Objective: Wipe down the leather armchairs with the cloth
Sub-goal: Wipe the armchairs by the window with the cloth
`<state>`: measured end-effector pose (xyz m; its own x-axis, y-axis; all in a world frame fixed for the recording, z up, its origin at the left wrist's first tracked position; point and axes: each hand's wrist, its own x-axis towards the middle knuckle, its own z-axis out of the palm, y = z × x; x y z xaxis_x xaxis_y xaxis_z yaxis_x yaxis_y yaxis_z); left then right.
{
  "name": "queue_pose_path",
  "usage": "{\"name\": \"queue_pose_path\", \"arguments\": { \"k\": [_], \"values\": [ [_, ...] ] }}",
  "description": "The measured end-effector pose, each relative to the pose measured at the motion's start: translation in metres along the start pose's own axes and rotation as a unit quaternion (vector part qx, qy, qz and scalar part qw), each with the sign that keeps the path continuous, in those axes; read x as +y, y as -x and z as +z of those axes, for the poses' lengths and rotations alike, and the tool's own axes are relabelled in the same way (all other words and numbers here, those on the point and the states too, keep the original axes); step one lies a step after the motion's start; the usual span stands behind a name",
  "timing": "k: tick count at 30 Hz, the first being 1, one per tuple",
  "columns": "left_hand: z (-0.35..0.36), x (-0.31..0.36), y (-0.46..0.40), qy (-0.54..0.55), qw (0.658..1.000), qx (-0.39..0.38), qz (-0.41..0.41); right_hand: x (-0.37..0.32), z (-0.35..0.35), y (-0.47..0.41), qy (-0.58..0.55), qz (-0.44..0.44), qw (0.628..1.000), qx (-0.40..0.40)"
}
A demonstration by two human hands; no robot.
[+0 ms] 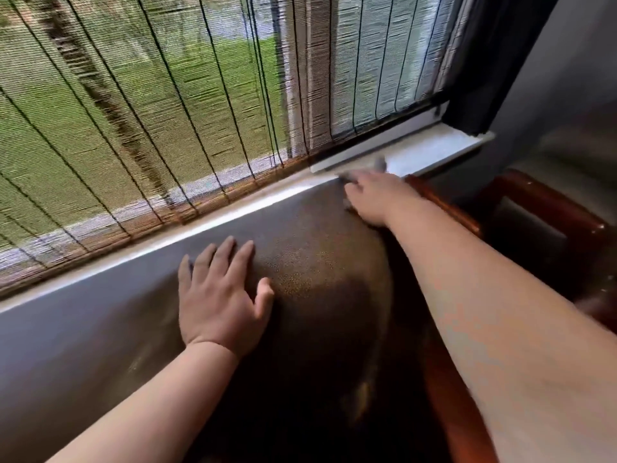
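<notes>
Centre frame, the left hand (pixel 223 300) is lying flat, fingers spread wide, on the dark brown leather armchair back (pixel 320 262). Upper right, the right hand (pixel 375 195) is pressing a blurred grey cloth (pixel 379 165) at the top edge; whether its fingers are curled cannot be told.

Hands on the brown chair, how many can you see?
2. The left hand rests flat on the armchair back, fingers spread. The right hand reaches to its top corner by the windowsill, over something grey and blurred.
</notes>
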<state>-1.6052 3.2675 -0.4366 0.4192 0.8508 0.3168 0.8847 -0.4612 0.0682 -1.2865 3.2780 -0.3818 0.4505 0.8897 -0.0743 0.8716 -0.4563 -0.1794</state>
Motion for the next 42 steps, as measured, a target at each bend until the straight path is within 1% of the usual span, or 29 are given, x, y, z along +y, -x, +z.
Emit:
{"name": "queue_pose_path", "arguments": {
  "k": [1,2,3,5,7,8,9,10,11,13,14,16,17,18,19,21,23,24,25,26,28,30,32,33,35,37,39,41,42],
  "values": [
    [0.000,0.000,-0.001,-0.001,1.000,0.001,-0.002,0.005,-0.001,-0.005,-0.014,0.034,0.999,0.011],
    [0.000,0.000,-0.001,0.001,1.000,0.001,-0.005,-0.002,0.001,-0.003,-0.013,0.033,0.999,0.022],
    [0.000,0.000,0.000,0.003,1.000,0.000,-0.005,-0.019,0.005,0.007,0.000,0.003,1.000,0.029],
    [-0.001,0.000,0.000,0.004,1.000,-0.003,-0.003,-0.060,0.021,0.048,0.010,-0.112,0.993,0.033],
    [-0.003,0.000,0.000,0.003,1.000,-0.006,-0.004,-0.078,0.045,0.102,0.022,-0.228,0.972,0.049],
    [-0.003,0.001,0.000,0.005,1.000,-0.008,-0.005,-0.072,0.054,0.126,0.015,-0.256,0.964,0.072],
    [-0.004,0.001,0.000,0.006,1.000,-0.012,-0.007,-0.057,0.059,0.140,0.004,-0.256,0.962,0.095],
    [-0.004,0.001,0.000,0.007,1.000,-0.014,-0.007,-0.037,0.063,0.145,-0.002,-0.231,0.964,0.130],
    [-0.004,0.001,0.000,0.006,1.000,-0.015,-0.006,-0.014,0.066,0.143,-0.007,-0.181,0.968,0.176],
    [-0.005,0.001,0.000,0.006,1.000,-0.012,-0.006,0.015,0.068,0.133,-0.051,-0.037,0.971,0.229],
    [-0.005,0.002,0.000,0.007,1.000,-0.010,-0.006,0.013,0.070,0.130,-0.090,0.037,0.965,0.243],
    [-0.004,0.002,0.001,0.008,1.000,-0.007,-0.008,-0.021,0.085,0.138,-0.168,0.152,0.931,0.285],
    [-0.003,0.001,0.001,0.010,1.000,-0.007,-0.008,-0.043,0.096,0.150,-0.193,0.166,0.914,0.316],
    [-0.003,0.001,0.001,0.014,1.000,-0.006,-0.008,-0.064,0.108,0.166,-0.210,0.143,0.905,0.340],
    [-0.003,0.001,0.001,0.017,1.000,-0.004,-0.007,-0.082,0.123,0.184,-0.213,0.099,0.908,0.346],
    [-0.003,0.000,0.001,0.018,1.000,-0.006,-0.001,-0.100,0.144,0.220,-0.174,0.014,0.934,0.311],
    [-0.004,0.001,0.001,0.017,1.000,-0.008,0.002,-0.075,0.141,0.221,-0.126,-0.038,0.950,0.285],
    [-0.005,0.001,0.000,0.016,1.000,-0.010,0.002,-0.056,0.134,0.212,-0.098,-0.032,0.956,0.276],
    [-0.007,0.002,0.000,0.014,1.000,-0.014,0.003,-0.036,0.124,0.201,-0.071,0.003,0.963,0.259],
    [-0.008,0.004,0.000,0.011,1.000,-0.019,0.005,-0.019,0.111,0.189,-0.065,0.060,0.966,0.244],
    [-0.013,0.005,0.003,0.005,0.999,-0.034,0.041,-0.004,0.093,0.174,-0.135,0.176,0.948,0.228],
    [-0.020,0.008,0.005,-0.016,0.986,-0.068,0.154,-0.031,0.098,0.183,-0.223,0.225,0.922,0.224],
    [-0.027,0.022,-0.004,-0.028,0.959,-0.109,0.260,-0.077,0.121,0.212,-0.255,0.198,0.920,0.223],
    [-0.029,0.034,-0.012,-0.021,0.950,-0.137,0.280,-0.097,0.136,0.227,-0.247,0.172,0.925,0.232],
    [-0.025,0.059,-0.023,-0.005,0.944,-0.173,0.282,-0.112,0.152,0.243,-0.231,0.144,0.933,0.235],
    [-0.014,0.073,-0.024,0.002,0.943,-0.139,0.301,-0.084,0.154,0.219,-0.216,0.163,0.928,0.257],
    [-0.002,0.070,-0.020,0.008,0.946,-0.086,0.313,-0.044,0.142,0.185,-0.242,0.220,0.912,0.249],
    [0.005,0.065,-0.021,0.017,0.946,-0.064,0.316,-0.018,0.134,0.159,-0.322,0.253,0.881,0.237],
    [0.006,0.064,-0.021,0.023,0.946,-0.061,0.316,-0.020,0.137,0.155,-0.358,0.258,0.863,0.244]
  ]
}}
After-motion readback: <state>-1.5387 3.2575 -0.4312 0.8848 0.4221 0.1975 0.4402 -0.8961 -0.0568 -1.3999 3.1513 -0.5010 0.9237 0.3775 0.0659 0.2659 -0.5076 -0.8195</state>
